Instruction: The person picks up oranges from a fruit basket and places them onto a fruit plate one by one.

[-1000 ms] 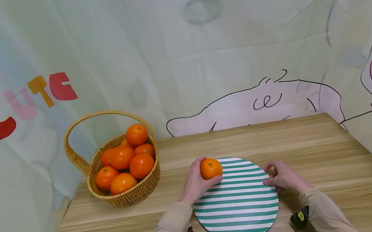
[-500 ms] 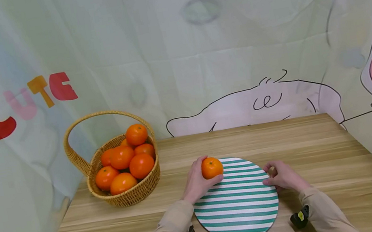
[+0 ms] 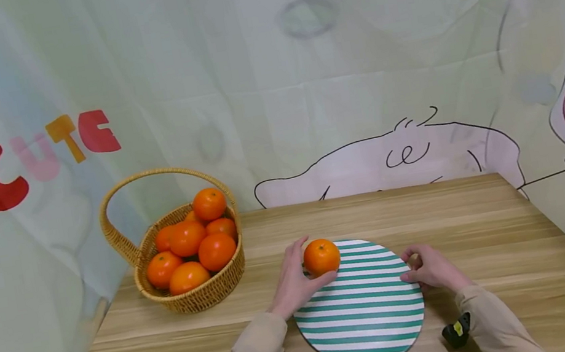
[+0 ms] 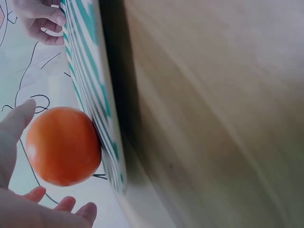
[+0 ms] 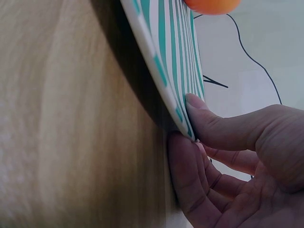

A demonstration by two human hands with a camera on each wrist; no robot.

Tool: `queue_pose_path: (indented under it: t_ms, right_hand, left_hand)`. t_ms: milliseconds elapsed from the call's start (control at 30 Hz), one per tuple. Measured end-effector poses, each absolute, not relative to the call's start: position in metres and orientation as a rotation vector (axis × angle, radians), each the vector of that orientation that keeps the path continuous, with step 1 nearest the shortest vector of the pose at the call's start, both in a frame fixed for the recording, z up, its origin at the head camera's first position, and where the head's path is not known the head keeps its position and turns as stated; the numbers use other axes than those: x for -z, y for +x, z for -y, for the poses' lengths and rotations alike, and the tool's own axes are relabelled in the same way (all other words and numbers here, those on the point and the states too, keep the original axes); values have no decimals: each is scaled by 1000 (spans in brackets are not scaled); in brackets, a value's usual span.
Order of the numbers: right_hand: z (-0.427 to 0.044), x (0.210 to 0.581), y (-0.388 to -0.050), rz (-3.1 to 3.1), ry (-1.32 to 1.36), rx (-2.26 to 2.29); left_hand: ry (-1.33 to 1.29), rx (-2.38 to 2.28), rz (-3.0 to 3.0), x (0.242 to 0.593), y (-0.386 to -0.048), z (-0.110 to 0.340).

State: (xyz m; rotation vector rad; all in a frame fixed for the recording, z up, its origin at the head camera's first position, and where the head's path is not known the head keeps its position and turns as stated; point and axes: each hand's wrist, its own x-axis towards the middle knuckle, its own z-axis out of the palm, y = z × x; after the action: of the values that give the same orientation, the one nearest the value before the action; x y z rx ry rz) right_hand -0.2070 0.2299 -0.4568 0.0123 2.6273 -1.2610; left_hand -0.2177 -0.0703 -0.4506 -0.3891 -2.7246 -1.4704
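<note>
A single orange rests on the far left part of a round board with green and white stripes. My left hand is around the orange's left side, fingers spread. In the left wrist view, space shows between those fingers and the orange. At the board's right edge, my right hand pinches the rim. The right wrist view has its thumb on the striped top and a finger beneath. A dark shadow lies under the board's rim.
A wicker basket with a tall handle stands at the back left, holding several oranges. Wooden tabletop surrounds the board. A printed curtain hangs behind the table and along its sides.
My left hand has let go of the orange, its fingers drawing slightly left and away. The orange stays on the board. My right hand keeps its pinch on the rim.
</note>
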Motion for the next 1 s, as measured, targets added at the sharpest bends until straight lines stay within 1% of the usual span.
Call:
queue_pose_path:
  t_ms: [267,533,767,1000]
  right_hand:
    - [-229,455,-206,-2633,22,1247]
    - [-229,456,-206,-2637,23,1245]
    - [-229,455,-206,-2636,15,1248]
    - [-229,456,-205,-2646,14,1245]
  left_hand:
    - [-383,1362,2684,438,-207,83]
    - [-323,1137,2567,429,-208,101]
    - [-210,875,2432,425,-218,125]
    - [-39,862,2373,423,-224,149]
